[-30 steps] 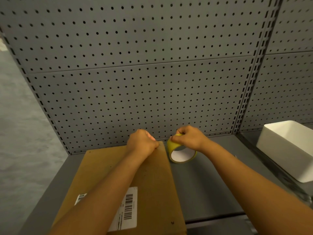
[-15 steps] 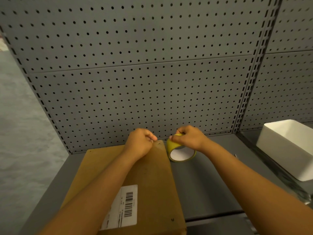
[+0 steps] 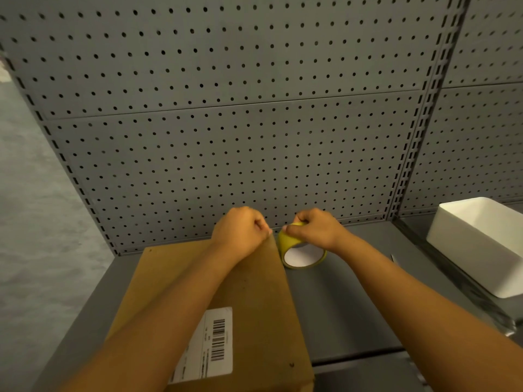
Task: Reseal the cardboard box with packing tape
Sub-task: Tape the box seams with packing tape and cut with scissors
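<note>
At the frame's centre, the right hand (image 3: 314, 229) curls around the tape roll (image 3: 300, 250) while the left hand (image 3: 240, 232), its grip closed, seemingly pinches the loose end over the cardboard box (image 3: 254, 292), ready to stretch a strip.

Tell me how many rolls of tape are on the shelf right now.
1. The yellow tape roll stands on the grey shelf, just right of the cardboard box, gripped by the right hand. Others could lie out of view.
</note>
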Action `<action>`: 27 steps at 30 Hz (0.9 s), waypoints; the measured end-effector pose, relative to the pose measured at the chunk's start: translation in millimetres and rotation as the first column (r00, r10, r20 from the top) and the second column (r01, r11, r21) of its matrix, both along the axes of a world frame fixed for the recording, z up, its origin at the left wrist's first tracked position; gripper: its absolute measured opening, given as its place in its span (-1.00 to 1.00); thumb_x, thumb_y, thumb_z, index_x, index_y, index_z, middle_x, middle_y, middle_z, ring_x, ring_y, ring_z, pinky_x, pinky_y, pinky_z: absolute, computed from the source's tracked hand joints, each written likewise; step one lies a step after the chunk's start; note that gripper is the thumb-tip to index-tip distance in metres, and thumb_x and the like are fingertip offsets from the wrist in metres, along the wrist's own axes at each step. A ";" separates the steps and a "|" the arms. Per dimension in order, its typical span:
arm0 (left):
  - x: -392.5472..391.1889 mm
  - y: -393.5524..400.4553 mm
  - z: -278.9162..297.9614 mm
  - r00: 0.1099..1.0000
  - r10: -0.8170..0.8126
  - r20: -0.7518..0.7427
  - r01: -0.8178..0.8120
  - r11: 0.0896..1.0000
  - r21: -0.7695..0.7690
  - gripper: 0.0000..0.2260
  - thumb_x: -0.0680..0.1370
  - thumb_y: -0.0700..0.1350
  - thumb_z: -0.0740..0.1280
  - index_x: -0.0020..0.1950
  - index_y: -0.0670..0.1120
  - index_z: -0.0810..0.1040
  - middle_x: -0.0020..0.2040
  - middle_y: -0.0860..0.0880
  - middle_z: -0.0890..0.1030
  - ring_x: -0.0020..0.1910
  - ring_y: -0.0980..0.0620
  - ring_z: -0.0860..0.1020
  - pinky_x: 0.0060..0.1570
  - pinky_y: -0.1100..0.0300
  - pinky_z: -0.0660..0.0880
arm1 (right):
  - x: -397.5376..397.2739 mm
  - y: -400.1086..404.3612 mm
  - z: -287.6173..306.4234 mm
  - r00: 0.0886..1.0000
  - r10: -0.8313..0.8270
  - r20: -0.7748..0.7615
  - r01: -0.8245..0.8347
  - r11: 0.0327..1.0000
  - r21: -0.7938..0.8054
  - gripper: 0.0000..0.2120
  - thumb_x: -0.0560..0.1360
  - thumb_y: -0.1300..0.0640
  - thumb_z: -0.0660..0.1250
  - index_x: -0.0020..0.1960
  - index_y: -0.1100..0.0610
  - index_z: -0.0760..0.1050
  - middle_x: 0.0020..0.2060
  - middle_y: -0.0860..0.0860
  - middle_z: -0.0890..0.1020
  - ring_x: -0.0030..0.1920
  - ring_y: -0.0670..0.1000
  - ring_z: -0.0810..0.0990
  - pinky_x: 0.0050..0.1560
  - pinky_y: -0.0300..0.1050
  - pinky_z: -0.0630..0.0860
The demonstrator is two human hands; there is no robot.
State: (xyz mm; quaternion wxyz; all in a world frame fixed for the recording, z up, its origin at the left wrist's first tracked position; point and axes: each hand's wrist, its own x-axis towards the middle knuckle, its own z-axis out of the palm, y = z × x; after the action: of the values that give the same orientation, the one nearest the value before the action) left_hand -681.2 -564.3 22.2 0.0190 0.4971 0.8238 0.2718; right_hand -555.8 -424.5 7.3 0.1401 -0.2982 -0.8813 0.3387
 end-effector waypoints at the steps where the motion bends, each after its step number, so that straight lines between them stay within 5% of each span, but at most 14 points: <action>1: -0.4 -0.5 -0.5 0.999 -0.020 0.025 0.021 0.999 -0.025 -0.94 0.47 -0.04 0.44 -0.20 0.04 0.64 -0.26 0.12 0.60 -0.23 0.14 0.57 -0.11 0.09 0.58 | 0.5 0.1 -0.1 1.000 0.001 0.000 -0.001 1.000 0.000 -0.65 0.48 -0.02 0.38 -0.33 0.11 0.33 -0.42 0.00 0.39 -0.37 -0.05 0.35 -0.34 -0.15 0.28; 7: -6.3 -18.4 -0.9 0.991 -0.065 0.118 0.070 0.997 -0.040 -0.84 0.42 0.03 0.48 -0.05 0.05 0.62 -0.10 0.15 0.57 -0.13 0.23 0.47 -0.11 0.25 0.43 | 1.3 0.2 -0.8 1.000 -0.009 0.002 0.009 1.000 -0.004 -0.65 0.47 -0.03 0.39 -0.33 0.12 0.33 -0.41 0.01 0.39 -0.38 -0.06 0.34 -0.34 -0.15 0.27; 11: -10.1 -29.0 2.4 0.979 -0.098 0.181 0.118 0.988 -0.100 -0.73 0.45 0.00 0.45 0.14 0.05 0.59 0.07 0.15 0.50 0.09 0.18 0.42 0.09 0.22 0.37 | 1.8 -0.9 0.1 1.000 -0.020 0.012 0.020 1.000 0.000 -0.65 0.48 -0.03 0.38 -0.35 0.09 0.34 -0.41 -0.01 0.40 -0.37 -0.07 0.36 -0.34 -0.16 0.28; 16: -1.8 -24.3 -2.9 0.983 -0.181 -0.012 0.178 0.974 -0.143 -0.67 0.58 -0.05 0.30 0.35 0.03 0.48 0.37 0.05 0.44 0.34 0.08 0.38 0.37 0.13 0.29 | 2.2 -2.2 0.4 1.000 -0.020 0.007 0.020 1.000 -0.013 -0.65 0.49 -0.02 0.38 -0.36 0.08 0.32 -0.41 -0.01 0.39 -0.36 -0.05 0.35 -0.34 -0.15 0.27; 24: 11.1 -18.6 -21.5 0.889 -0.304 -0.341 0.206 0.933 -0.294 -0.60 0.66 -0.18 0.06 0.52 -0.09 0.20 0.52 -0.03 0.25 0.49 0.05 0.19 0.43 0.27 0.02 | 2.1 -3.5 -1.0 1.000 -0.027 0.007 0.028 0.999 -0.036 -0.65 0.49 -0.01 0.38 -0.37 0.08 0.32 -0.42 -0.01 0.39 -0.37 -0.05 0.35 -0.35 -0.15 0.28; 27: 11.0 -20.1 -17.4 0.885 -0.329 -0.330 0.251 0.933 -0.257 -0.67 0.65 -0.18 0.11 0.40 -0.11 0.42 0.39 -0.06 0.44 0.39 0.00 0.37 0.34 0.24 0.21 | 1.9 -4.1 -2.3 0.999 -0.038 0.013 0.039 0.999 -0.031 -0.65 0.49 -0.02 0.37 -0.36 0.08 0.33 -0.41 0.00 0.40 -0.35 -0.03 0.37 -0.31 -0.14 0.29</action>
State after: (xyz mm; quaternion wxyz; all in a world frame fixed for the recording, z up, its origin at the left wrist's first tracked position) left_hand -670.2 -584.4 4.8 -0.0435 0.6526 0.7522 0.0807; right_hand -554.0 -428.6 5.0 0.1365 -0.3194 -0.8709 0.3476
